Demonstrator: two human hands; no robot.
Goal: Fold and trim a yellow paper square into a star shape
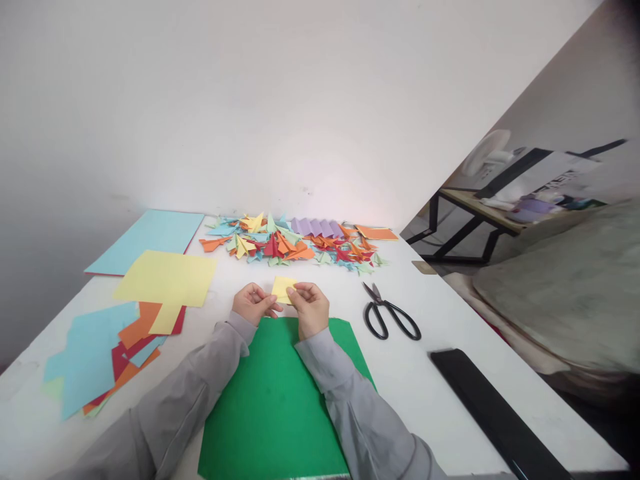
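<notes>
A small piece of yellow paper (283, 288) is held up between my two hands, above the far edge of a green sheet (280, 400). My right hand (313, 310) pinches its right side, thumb across the front. At its lower left, my left hand (253, 303) is closed with thumb and fingertips at the paper's edge. Beyond my hands lies a heap of folded paper pieces (273, 247) in several colours. Black-handled scissors (385, 312) rest on the table to the right of my right hand, blades slightly apart.
Blue sheets (150, 237), a yellow sheet (165, 277) and cut coloured paper (95, 353) lie on the left. Purple pleated paper (317, 228) and an orange sheet (377, 233) sit near the wall. A long black object (493, 413) lies along the white table's (415, 393) right side.
</notes>
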